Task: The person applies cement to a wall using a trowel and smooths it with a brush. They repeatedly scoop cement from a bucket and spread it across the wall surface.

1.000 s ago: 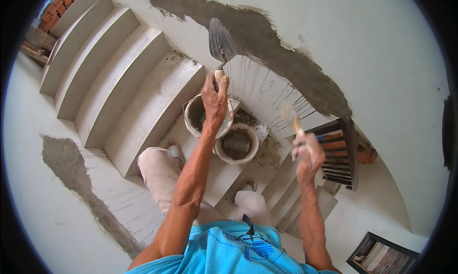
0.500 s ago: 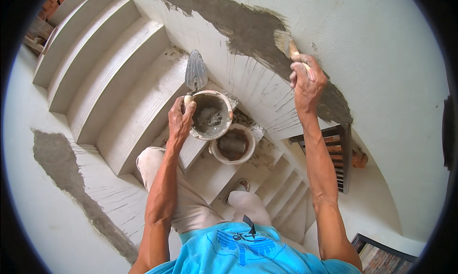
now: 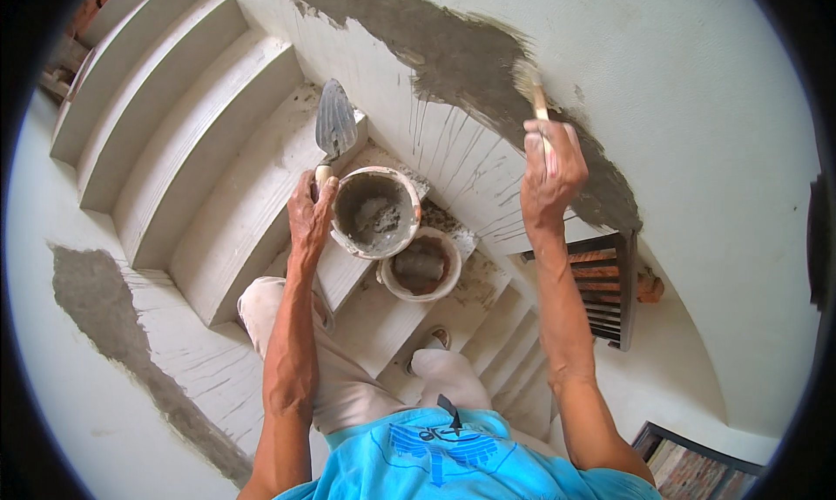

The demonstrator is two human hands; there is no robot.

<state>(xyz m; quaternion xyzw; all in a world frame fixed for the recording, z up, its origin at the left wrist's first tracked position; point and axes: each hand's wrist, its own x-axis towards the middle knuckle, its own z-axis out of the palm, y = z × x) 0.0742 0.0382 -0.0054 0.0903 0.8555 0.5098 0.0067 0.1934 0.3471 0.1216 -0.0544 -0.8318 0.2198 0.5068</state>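
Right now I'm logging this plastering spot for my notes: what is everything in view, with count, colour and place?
Trowel: one, grey blade, held above the steps.
Bucket of grey mortar: one, whitish, beside the left hand.
Second bucket: one, whitish, on a step below it.
Brush: one, pale handle, against the wall's grey wet patch.
Steps: several, white, curving down left.
Grey plaster strip: one, lower left wall.
Wooden slatted frame: one, dark, right.
Left hand: grips trowel.
Right hand: grips brush.
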